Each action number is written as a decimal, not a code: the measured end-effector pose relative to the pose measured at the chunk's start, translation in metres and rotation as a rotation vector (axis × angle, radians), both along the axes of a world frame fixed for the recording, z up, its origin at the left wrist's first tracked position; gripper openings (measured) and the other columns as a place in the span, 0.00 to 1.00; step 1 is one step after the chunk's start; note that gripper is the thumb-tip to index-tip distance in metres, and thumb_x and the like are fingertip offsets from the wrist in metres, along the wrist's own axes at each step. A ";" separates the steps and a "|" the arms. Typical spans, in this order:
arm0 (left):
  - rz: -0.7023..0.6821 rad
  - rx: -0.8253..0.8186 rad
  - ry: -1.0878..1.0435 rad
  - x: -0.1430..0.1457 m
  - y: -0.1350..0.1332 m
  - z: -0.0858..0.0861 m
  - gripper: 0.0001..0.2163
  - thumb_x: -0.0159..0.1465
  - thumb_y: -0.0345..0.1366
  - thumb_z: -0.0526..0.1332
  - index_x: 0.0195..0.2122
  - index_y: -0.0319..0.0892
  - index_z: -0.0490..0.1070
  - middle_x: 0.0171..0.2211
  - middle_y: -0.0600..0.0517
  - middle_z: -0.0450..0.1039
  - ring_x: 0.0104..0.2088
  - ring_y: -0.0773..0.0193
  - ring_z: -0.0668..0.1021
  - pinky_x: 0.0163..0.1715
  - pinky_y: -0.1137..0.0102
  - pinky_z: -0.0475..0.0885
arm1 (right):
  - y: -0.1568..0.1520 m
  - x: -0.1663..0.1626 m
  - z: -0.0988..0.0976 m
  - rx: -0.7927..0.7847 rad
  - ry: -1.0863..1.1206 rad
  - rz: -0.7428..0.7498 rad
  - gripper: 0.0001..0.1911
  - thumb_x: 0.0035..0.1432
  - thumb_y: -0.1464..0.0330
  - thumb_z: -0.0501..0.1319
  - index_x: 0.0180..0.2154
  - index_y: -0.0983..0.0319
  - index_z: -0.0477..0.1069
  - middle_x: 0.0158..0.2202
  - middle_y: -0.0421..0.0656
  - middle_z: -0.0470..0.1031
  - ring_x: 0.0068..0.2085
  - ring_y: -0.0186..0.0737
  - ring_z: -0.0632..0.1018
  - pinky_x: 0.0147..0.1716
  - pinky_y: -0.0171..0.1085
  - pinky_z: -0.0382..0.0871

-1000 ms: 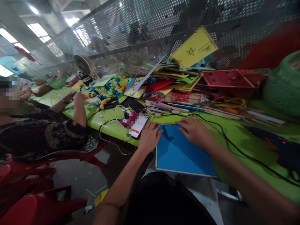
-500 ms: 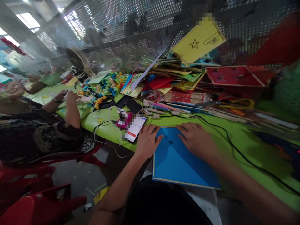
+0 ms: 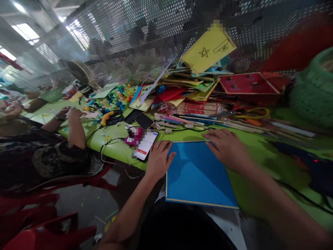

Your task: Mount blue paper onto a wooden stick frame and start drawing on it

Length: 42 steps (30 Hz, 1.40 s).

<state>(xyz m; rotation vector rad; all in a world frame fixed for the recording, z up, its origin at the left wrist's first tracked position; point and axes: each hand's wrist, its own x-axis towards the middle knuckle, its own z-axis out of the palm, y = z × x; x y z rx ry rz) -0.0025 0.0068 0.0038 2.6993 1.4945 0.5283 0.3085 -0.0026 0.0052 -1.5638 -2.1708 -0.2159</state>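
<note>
A blue rectangular board (image 3: 199, 173) edged with thin pale wooden strips lies at the front of the green table, its near edge close to my body. My left hand (image 3: 159, 159) rests at its far left corner, fingers stretched over the edge and thumb apart. At the far right corner is my right hand (image 3: 227, 148), fingers extended along the edge and touching the strip. Neither hand grips anything that I can see. Shadows from my arms fall across the blue surface.
Left of the board lies a lit phone (image 3: 146, 147). Behind are sticks and pens (image 3: 179, 119) and piled cards (image 3: 192, 83). At right are a dark glue gun (image 3: 304, 161) and a green pot (image 3: 314, 86). A co-worker's arm (image 3: 76, 128) reaches over the table at left.
My right hand has slid rightward along the board's far edge to the right corner. My left hand stays at the left corner. The view has shifted slightly to the right.
</note>
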 end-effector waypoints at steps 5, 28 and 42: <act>-0.003 0.006 0.021 0.002 0.000 0.001 0.20 0.80 0.42 0.56 0.68 0.45 0.75 0.63 0.42 0.78 0.65 0.46 0.75 0.67 0.49 0.70 | -0.004 -0.014 -0.005 -0.036 -0.085 0.035 0.20 0.74 0.65 0.55 0.55 0.57 0.83 0.50 0.51 0.84 0.52 0.54 0.79 0.49 0.50 0.72; 0.090 0.006 0.012 0.004 -0.008 0.001 0.21 0.83 0.42 0.51 0.68 0.43 0.75 0.59 0.43 0.78 0.62 0.48 0.74 0.63 0.53 0.71 | -0.006 -0.019 -0.020 0.022 -0.089 0.119 0.22 0.76 0.66 0.52 0.59 0.59 0.82 0.50 0.52 0.84 0.51 0.54 0.79 0.49 0.51 0.71; 0.047 0.016 0.001 0.000 -0.005 -0.003 0.26 0.83 0.49 0.49 0.73 0.41 0.69 0.63 0.39 0.76 0.64 0.44 0.72 0.64 0.51 0.69 | -0.006 -0.011 -0.005 0.039 -0.016 0.009 0.21 0.75 0.69 0.54 0.59 0.58 0.83 0.53 0.51 0.85 0.53 0.54 0.80 0.49 0.51 0.69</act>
